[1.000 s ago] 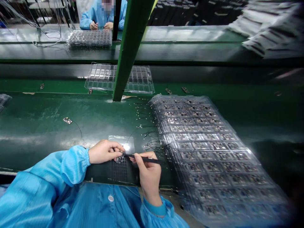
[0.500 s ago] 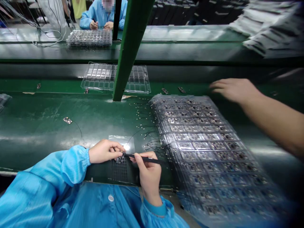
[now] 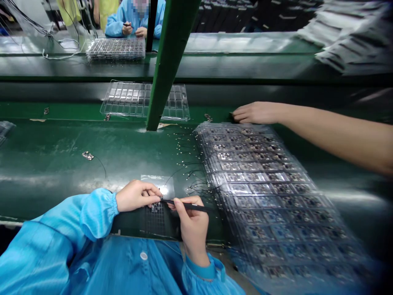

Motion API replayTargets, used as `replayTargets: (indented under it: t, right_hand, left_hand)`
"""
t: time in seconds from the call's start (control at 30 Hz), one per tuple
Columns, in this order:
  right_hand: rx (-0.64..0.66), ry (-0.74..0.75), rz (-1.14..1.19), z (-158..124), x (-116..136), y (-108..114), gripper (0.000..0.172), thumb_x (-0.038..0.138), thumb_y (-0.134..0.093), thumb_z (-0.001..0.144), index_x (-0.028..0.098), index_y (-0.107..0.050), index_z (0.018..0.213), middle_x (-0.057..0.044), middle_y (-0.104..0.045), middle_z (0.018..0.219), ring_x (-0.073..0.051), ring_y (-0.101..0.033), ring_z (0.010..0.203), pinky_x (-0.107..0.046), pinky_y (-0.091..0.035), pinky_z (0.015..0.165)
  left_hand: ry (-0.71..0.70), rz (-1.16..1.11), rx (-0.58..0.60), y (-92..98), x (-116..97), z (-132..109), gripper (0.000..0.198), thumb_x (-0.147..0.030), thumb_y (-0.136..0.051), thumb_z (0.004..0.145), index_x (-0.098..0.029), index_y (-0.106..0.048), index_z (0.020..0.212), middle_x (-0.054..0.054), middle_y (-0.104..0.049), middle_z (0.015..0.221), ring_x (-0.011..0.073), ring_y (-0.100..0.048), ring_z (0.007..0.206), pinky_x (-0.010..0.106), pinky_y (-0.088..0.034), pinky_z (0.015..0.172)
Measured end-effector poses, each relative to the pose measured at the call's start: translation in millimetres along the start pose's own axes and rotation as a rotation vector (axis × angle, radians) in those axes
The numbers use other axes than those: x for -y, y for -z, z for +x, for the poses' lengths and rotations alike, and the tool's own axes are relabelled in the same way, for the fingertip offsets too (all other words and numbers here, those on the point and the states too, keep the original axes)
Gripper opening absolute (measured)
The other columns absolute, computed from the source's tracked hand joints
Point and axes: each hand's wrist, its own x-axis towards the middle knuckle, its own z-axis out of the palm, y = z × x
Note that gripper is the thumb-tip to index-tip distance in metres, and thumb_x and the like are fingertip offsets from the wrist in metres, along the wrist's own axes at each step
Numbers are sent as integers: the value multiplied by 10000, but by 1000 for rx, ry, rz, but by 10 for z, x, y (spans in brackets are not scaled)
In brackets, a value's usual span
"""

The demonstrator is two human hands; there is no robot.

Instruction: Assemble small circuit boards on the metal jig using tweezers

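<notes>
My left hand (image 3: 135,196) is closed, its thumb and fingertips pinching a small circuit board (image 3: 156,206) at the board's upper edge. My right hand (image 3: 194,217) grips black tweezers (image 3: 196,207), whose tips reach the board beside my left fingertips. The exact contact at the tips is too small to make out. Beneath the board lies a clear sheet with a dark grid (image 3: 153,223) on the green bench. A thin wire runs up and right from the board. To the left another small circuit board (image 3: 88,155) with a black wire rests on the bench.
Stacked clear trays (image 3: 258,188) filled with circuit boards stand at right, wires sticking out leftward. A green post (image 3: 168,61) rises ahead. Behind it lies a clear compartment tray (image 3: 123,98). Another person's hand (image 3: 251,112) reaches in from the right. A co-worker (image 3: 123,20) sits opposite.
The other person's hand has moved left to a board on the far strip. Boards and the clear tray there have shifted slightly left. My hands stay almost still.
</notes>
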Motion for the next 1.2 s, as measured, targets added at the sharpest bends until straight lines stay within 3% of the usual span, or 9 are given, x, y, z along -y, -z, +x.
replayTargets:
  t: [0.5, 1.2]
  right_hand:
    - [-18, 76, -10, -11, -64, -19, 210, 329, -707, 743, 197, -549, 705, 33, -565, 644, -156, -637, 576, -274, -514, 568]
    - [8, 117, -26, -14, -71, -17, 184, 303, -682, 771, 193, -548, 711, 37, -528, 672, -134, -619, 586, -248, -502, 573]
  left_hand:
    - [-17, 37, -29, -9, -21, -8, 148, -227, -632, 774, -124, -680, 867, 8, -683, 676, 101, -635, 577, 174, -477, 562]
    - [-35, 60, -26, -4, -49, -21, 152, -243, -593, 799, -121, -669, 848, 2, -665, 676, 95, -613, 566, 174, -454, 561]
